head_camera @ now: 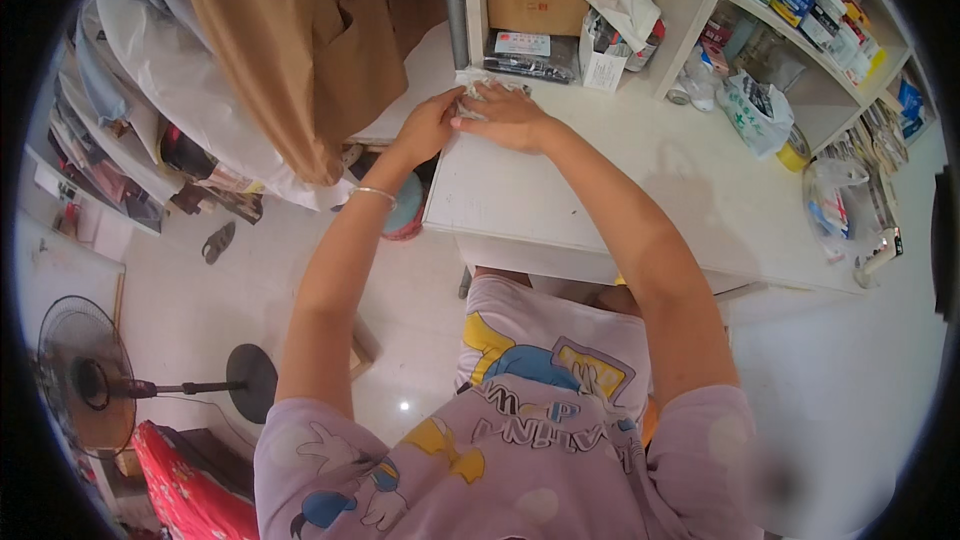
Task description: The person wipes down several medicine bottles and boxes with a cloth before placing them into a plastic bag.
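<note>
Both hands are at the far left corner of a white desk (517, 187), just in front of the shelf unit. My right hand (506, 116) lies palm down with its fingers spread over a crumpled whitish cloth or tissue (491, 84), which is mostly hidden under the fingers. My left hand (431, 124) touches the left edge of the same crumpled piece with its fingertips; its grip is not clear. Behind the hands, a black plastic-wrapped pack (532, 67) and a white box with tissues (604, 64) stand in the shelf.
Hanging clothes (285, 52) crowd the left side. Bottles and boxes fill the right shelf (795, 37). A white plastic bag (754, 112), yellow tape roll (793, 150) and clear bag (844, 202) sit at the desk's right. A standing fan (90, 382) is at lower left.
</note>
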The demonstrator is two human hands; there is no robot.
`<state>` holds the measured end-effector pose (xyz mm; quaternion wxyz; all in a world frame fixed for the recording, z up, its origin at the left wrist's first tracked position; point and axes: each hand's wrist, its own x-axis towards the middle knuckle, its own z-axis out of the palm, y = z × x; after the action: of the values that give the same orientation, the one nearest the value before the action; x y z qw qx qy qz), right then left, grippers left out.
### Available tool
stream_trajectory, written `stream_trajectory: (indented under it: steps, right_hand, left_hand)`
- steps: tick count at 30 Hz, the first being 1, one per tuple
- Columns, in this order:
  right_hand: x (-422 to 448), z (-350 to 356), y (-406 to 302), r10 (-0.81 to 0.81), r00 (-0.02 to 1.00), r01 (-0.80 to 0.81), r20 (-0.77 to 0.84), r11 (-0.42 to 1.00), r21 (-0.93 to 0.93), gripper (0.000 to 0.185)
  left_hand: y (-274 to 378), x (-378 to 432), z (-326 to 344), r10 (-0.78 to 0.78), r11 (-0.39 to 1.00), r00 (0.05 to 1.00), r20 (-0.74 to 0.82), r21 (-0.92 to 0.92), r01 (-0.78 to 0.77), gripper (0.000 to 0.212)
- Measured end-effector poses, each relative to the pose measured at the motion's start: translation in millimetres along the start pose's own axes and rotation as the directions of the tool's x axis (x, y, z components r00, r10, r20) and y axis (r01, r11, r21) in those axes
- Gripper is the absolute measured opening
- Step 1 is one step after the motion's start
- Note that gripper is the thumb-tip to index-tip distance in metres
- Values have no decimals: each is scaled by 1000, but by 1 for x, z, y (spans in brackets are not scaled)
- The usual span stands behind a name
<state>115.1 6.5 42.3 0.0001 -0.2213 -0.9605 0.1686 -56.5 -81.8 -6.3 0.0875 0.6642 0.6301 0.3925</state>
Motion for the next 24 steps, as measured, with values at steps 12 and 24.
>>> stream_trajectory:
  steps: [12,24]
  right_hand:
    - [-122,55,-78,-342,918,333,-199,940,-78,63]
    - [-134,92,-77,-363,662,236,-656,932,-277,19]
  left_hand:
    - [114,-168,-23,-183,980,977,-105,54,189,36]
    - [143,-165,-2,-114,875,984,-136,455,164,53]
